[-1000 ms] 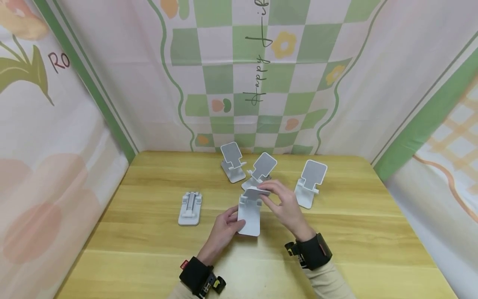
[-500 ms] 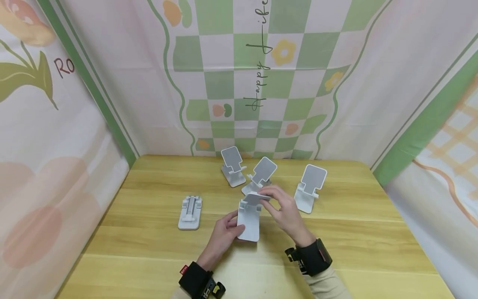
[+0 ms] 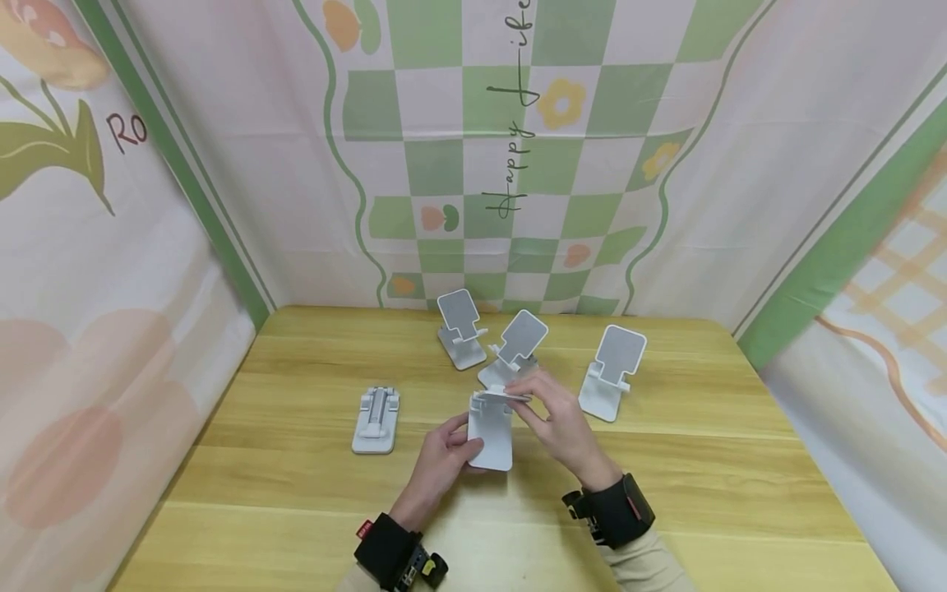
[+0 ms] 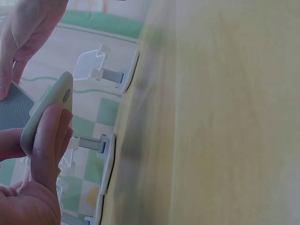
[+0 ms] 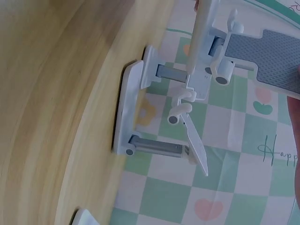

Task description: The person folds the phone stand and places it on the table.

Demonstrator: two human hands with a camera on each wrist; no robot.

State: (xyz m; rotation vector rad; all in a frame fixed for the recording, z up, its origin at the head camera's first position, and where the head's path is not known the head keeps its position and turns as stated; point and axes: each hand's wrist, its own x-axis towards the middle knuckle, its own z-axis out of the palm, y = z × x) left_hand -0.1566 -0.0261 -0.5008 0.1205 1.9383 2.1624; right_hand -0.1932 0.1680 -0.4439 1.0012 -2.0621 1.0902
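Both hands hold a white folding phone stand (image 3: 491, 436) above the near middle of the table. My left hand (image 3: 442, 452) grips its base from the left, thumb on the face and fingers behind. With thumb and fingers, my right hand (image 3: 553, 411) pinches the stand's upper plate (image 5: 272, 58), which has a grey textured pad and is tilted away from the base. Just beyond the hands stands an unfolded phone stand (image 3: 524, 337), partly hidden by the right hand. Two more unfolded stands are near: one at the back (image 3: 460, 325), one to the right (image 3: 616, 362).
A folded phone stand (image 3: 376, 421) lies flat on the wooden table (image 3: 296, 493), left of the hands. Behind the table hangs a curtain (image 3: 436, 164) with green and white checks. Black camera bands (image 3: 617, 510) sit on both wrists.
The right hand has tipped the upper plate of the held stand, so it now appears nearly edge-on. The left hand keeps its grip on the base. The other stands have stayed put.
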